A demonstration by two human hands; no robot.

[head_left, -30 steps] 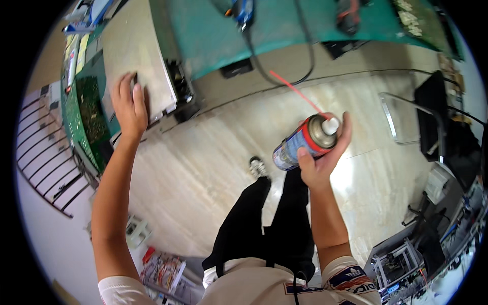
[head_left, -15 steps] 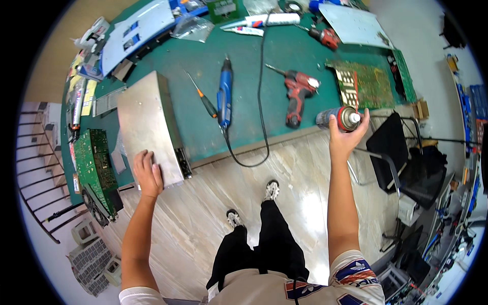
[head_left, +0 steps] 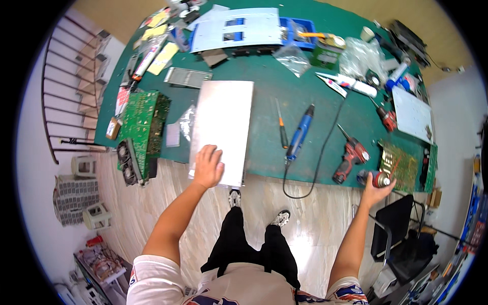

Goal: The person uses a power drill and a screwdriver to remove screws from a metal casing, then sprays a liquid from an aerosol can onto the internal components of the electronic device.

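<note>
A flat silver metal case (head_left: 223, 122) lies on the green workbench, its near end at the front edge. On that near end rests my left hand (head_left: 208, 166), palm down with the fingers loosely spread. Over at the right, my right hand (head_left: 375, 192) is wrapped round a spray can (head_left: 380, 180) with a white nozzle and a red lower rim. The can is tilted at the bench's front edge, beside a green circuit board (head_left: 402, 163). Left of it lies a red and black cordless driver (head_left: 352, 157).
A blue corded electric screwdriver (head_left: 301, 133) and an orange-handled screwdriver (head_left: 282, 129) lie mid-bench. Another circuit board assembly (head_left: 137, 122) stands at the left edge. Farther back are a white panel (head_left: 254, 28), a green tin (head_left: 327, 52) and sealant tubes (head_left: 356, 85). A black chair (head_left: 394, 226) stands at right.
The view has swung left, so the bench things sit farther right in the picture. My left hand stays on the case; my right hand still holds the spray can.
</note>
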